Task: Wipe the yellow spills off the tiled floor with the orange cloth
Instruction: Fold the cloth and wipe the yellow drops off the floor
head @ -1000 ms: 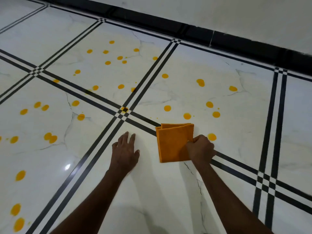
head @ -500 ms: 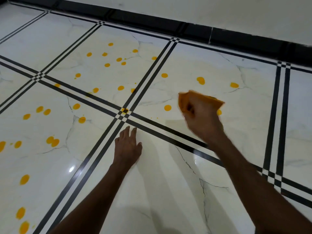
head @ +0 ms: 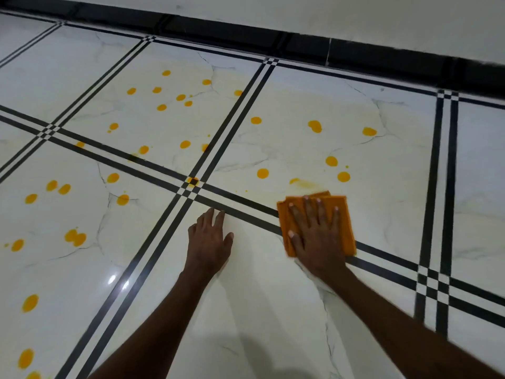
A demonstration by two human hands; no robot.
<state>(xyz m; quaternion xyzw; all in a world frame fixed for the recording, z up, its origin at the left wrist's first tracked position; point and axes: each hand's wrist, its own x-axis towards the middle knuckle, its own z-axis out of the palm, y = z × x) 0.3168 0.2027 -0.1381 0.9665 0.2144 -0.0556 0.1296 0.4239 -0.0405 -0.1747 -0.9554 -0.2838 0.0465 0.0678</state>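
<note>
Wiping is judged under way: the folded orange cloth, right of centre, is pressed flat under the spread-fingered right hand. The left hand, fingers straight, is braced on the white marble-look tiled floor. Round yellow spills just above call for a forward stroke.

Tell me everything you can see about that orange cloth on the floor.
The orange cloth is a soft-looking fabric folded into a rough square, with stacked layers showing at its far edge. It lies flat on the white tiled floor, straddling a black border stripe. The right hand presses on it, palm down with fingers spread, covering its middle. Just beyond its far edge lies a faint yellow smear.
</note>
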